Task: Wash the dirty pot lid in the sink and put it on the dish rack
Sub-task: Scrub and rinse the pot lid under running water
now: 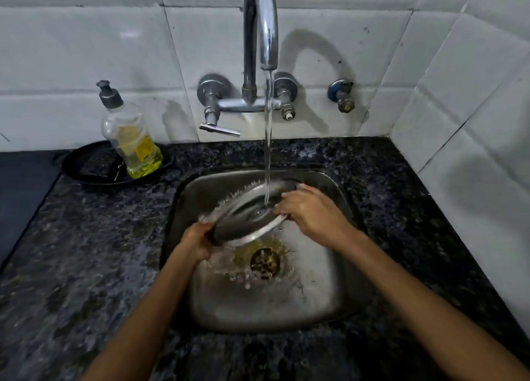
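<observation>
Pot lid point(243, 217), a round steel disc, tilted and blurred, is being held above the basin of the sink point(329, 303), directly over and slightly behind the drain point(265, 263). A stream of water point(268, 139) is falling from the spout of the faucet point(259, 36) and is striking the lid near its upper middle, with spray spreading off the far rim. Left hand point(196, 241) is closing around the lid's lower left edge, fingers curled over the rim in a firm grip. Right hand point(312, 211) is lying on the lid's right side, fingers extended and loosely spread across the surface, palm downward, with the rim passing beneath it; whether the thumb is clamping the edge cannot be told. Both forearms are reaching in from the bottom of the view. Yellowish residue is ringing the drain, and water is pooling on the basin floor. The sink is sitting in a dark speckled stone counter point(86, 251). At the left rear, a clear soap bottle point(129, 139) holding yellow liquid is standing on a shallow black pan point(86, 168). White wall tiles point(71, 50) are backing the counter, carrying the faucet lever point(219, 129) and a separate small valve point(342, 95).
</observation>
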### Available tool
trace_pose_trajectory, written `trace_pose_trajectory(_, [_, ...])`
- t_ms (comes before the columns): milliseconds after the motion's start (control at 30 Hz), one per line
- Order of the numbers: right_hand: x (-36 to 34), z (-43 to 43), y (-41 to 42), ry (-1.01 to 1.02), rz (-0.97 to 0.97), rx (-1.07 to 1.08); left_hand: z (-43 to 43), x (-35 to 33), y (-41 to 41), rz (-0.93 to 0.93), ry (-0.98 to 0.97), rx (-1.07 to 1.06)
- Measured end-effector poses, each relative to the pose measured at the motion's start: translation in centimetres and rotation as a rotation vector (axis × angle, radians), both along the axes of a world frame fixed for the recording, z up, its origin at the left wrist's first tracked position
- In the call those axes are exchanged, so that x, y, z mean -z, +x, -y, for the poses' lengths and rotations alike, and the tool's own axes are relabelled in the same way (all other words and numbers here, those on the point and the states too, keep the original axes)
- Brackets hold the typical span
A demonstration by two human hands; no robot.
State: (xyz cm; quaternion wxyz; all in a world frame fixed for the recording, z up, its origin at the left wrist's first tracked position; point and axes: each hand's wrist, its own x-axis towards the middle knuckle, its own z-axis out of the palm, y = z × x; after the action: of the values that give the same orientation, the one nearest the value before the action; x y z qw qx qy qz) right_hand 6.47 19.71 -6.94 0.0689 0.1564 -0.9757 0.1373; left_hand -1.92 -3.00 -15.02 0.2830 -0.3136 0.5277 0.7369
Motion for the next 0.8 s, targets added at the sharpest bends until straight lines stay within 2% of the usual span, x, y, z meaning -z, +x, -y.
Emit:
trace_pose_trajectory(33, [-1.3, -0.3, -1.0, -0.126, 0.095, 0.077, 0.2, -0.8, -0.1, -0.005, -0.001, 0.093])
trace_pose_trajectory(100, [-3.0, -1.1, -3.2, -0.355, 0.222, 0.24, 0.3, -2.7, -0.5, -0.162, -0.107, 0.366])
trace_pose_trajectory(167, [-3.8, -1.3, -5.1, -0.385, 0.262, 0.332, -0.8, -5.2, -0.6, -0.489, -0.323, 0.658])
trace_pose_trajectory(200, [-4.3, -0.8, -5.9, -0.366, 0.278, 0.334, -1.6, -6.5, -1.0, -0.677, -0.436, 0.73])
trace_pose_trajectory(267, [-5.2, 0.7, -7.4, -0.335, 0.289, 0.27, -3.7, -8.6, -2.1, -1.022, -0.663, 0.814])
trace_pose_trajectory(333, [-6.0, 1.9, -8.3, -0.351, 0.294, 0.214, -5.0, -10.4, -2.8, -1.239, -0.777, 0.828])
trace_pose_trajectory(400, [-6.0, 1.0, -8.4, -0.462, 0.289, 0.201, -4.4, -10.3, -2.9, -1.249, -0.729, 0.706])
trace_pose_trajectory(500, [-4.1, -2.6, -7.0, -0.751, 0.266, 0.343, -0.9, -9.3, -2.0, -1.052, -0.424, 0.438])
trace_pose_trajectory(567, [-3.3, -2.9, -6.3, -0.867, 0.261, 0.411, -0.2, -9.8, -1.4, -1.027, -0.404, 0.513])
trace_pose_trajectory(633, [-3.9, -1.1, -7.2, -0.714, 0.242, 0.35, -2.0, -11.1, -1.9, -1.171, -0.664, 0.76])
trace_pose_trajectory(667, [-4.5, 0.2, -7.7, -0.593, 0.237, 0.302, -3.3, -11.8, -1.9, -1.259, -0.827, 0.812])
trace_pose_trajectory(700, [-5.3, 1.1, -8.2, -0.517, 0.231, 0.271, -4.3, -12.4, -2.0, -1.285, -0.899, 0.795])
trace_pose_trajectory(767, [-6.3, 1.0, -8.4, -0.533, 0.238, 0.262, -4.7, -12.3, -2.0, -1.275, -0.827, 0.65])
trace_pose_trajectory(800, [-6.0, -0.2, -8.3, -0.59, 0.241, 0.281, -3.9, -11.9, -1.6, -1.242, -0.711, 0.562])
